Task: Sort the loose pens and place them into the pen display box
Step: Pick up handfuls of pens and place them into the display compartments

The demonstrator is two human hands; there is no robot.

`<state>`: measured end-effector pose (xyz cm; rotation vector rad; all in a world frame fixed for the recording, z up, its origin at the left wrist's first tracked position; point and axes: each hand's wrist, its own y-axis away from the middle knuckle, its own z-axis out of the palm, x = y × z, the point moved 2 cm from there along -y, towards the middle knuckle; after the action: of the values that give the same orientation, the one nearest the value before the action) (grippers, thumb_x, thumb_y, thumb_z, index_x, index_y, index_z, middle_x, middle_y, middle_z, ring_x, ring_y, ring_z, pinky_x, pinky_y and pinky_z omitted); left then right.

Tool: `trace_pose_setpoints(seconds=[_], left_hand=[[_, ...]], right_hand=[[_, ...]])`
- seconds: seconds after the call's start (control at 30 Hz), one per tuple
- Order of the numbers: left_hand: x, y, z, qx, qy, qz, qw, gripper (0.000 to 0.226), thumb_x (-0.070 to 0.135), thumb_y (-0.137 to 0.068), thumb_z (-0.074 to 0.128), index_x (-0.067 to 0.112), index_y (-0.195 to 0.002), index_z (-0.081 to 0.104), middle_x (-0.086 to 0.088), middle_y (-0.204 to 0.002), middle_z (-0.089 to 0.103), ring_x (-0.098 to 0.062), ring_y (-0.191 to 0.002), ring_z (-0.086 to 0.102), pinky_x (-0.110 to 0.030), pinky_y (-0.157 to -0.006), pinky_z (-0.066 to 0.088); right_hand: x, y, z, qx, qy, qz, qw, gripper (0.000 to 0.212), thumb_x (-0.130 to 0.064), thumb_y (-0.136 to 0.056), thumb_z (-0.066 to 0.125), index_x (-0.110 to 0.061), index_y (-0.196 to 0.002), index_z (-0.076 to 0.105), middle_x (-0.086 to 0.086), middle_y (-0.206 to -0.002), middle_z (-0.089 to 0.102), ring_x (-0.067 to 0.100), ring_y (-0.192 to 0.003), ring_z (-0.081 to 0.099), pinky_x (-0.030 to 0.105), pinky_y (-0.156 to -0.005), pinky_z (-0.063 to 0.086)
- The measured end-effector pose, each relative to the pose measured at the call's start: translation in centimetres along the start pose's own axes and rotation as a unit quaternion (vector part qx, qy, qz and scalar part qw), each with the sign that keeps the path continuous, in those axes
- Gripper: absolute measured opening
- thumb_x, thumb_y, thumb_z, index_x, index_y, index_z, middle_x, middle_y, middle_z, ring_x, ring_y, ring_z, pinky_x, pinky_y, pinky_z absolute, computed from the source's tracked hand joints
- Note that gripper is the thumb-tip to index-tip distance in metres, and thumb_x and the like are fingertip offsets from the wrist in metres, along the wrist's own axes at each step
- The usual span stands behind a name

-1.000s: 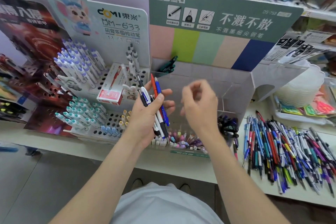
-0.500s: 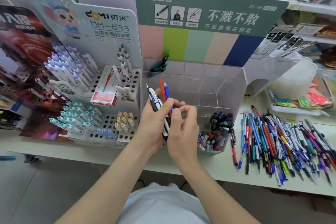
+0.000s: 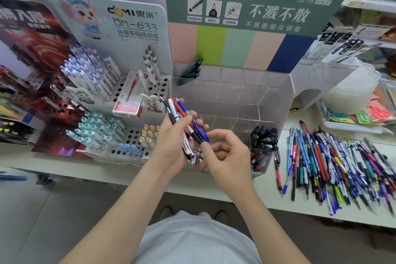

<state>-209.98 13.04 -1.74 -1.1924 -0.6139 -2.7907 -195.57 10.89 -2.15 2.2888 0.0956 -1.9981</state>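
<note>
My left hand (image 3: 171,148) grips a small bundle of pens (image 3: 174,113), black, white, red and blue, fanned upward in front of the clear pen display box (image 3: 235,92). My right hand (image 3: 229,156) sits just right of the bundle with curled fingers, thumb and forefinger pinching the lower end of the blue pen (image 3: 202,133). The box holds dark pens (image 3: 264,137) in a front right compartment and green pens (image 3: 192,70) at the back left. A big pile of loose pens (image 3: 334,163) lies on the counter to the right.
A holed display rack (image 3: 128,90) with purple-capped and teal-capped pens stands at the left, a red pen carton (image 3: 128,103) lying on it. Stacked plastic trays (image 3: 351,92) stand at the far right. The white counter's front edge (image 3: 214,186) runs below my hands.
My right hand came down to the bundle in my left hand, closed on it, and has now slid right to the pens' lower ends. The left hand kept its grip.
</note>
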Motion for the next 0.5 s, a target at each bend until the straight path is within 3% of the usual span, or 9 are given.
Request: trace_pose_setpoints(seconds=[0.13, 0.2, 0.3, 0.43, 0.5], left_hand=[[0.1, -0.1, -0.4, 0.009, 0.075, -0.021, 0.997, 0.044, 0.001, -0.109, 0.049, 0.018, -0.150, 0.051, -0.014, -0.109, 0.062, -0.034, -0.100, 0.070, -0.054, -0.097, 0.060], [0.1, 0.0, -0.5, 0.003, 0.073, -0.028, 0.997, 0.042, 0.005, -0.111, 0.049, 0.021, -0.149, 0.054, -0.012, -0.105, 0.065, -0.031, -0.099, 0.070, -0.051, -0.095, 0.060], [0.1, 0.3, -0.4, -0.010, -0.013, -0.032, 0.999, 0.037, 0.014, -0.113, 0.049, 0.022, -0.147, 0.060, -0.005, -0.097, 0.064, -0.020, -0.085, 0.065, -0.041, -0.080, 0.058], [-0.7, 0.8, -0.2, -0.017, -0.126, -0.066, 0.990, 0.030, 0.022, -0.114, 0.049, 0.019, -0.135, 0.070, -0.004, -0.094, 0.059, -0.018, -0.079, 0.058, -0.038, -0.072, 0.053], [-0.9, 1.0, -0.1, -0.010, -0.160, -0.085, 0.983, 0.030, 0.026, -0.114, 0.049, 0.016, -0.131, 0.071, -0.003, -0.088, 0.057, -0.018, -0.075, 0.056, -0.035, -0.066, 0.053]], right_hand=[[-0.6, 0.0, -1.3, 0.087, -0.034, -0.021, 0.995, 0.020, 0.004, -0.094, 0.072, -0.015, -0.094, 0.080, 0.009, -0.066, 0.073, 0.031, -0.056, 0.072, 0.047, -0.057, 0.062], [-1.3, 0.2, -1.8, 0.107, -0.056, -0.033, 0.992, 0.020, 0.005, -0.095, 0.071, -0.012, -0.095, 0.081, 0.009, -0.067, 0.074, 0.032, -0.058, 0.073, 0.041, -0.057, 0.061], [-2.7, 0.2, -2.1, 0.107, -0.087, -0.056, 0.989, 0.012, -0.005, -0.102, 0.069, -0.010, -0.105, 0.079, 0.010, -0.074, 0.076, 0.030, -0.065, 0.073, 0.033, -0.061, 0.061], [-3.6, -0.8, -2.3, 0.188, -0.022, -0.117, 0.975, 0.014, -0.024, -0.109, 0.060, -0.013, -0.104, 0.068, 0.007, -0.085, 0.073, 0.028, -0.075, 0.071, 0.043, -0.067, 0.059], [-3.9, -1.7, -2.6, 0.196, -0.010, -0.131, 0.972, 0.018, -0.024, -0.113, 0.052, -0.012, -0.107, 0.063, 0.005, -0.085, 0.070, 0.025, -0.072, 0.069, 0.040, -0.065, 0.058]])
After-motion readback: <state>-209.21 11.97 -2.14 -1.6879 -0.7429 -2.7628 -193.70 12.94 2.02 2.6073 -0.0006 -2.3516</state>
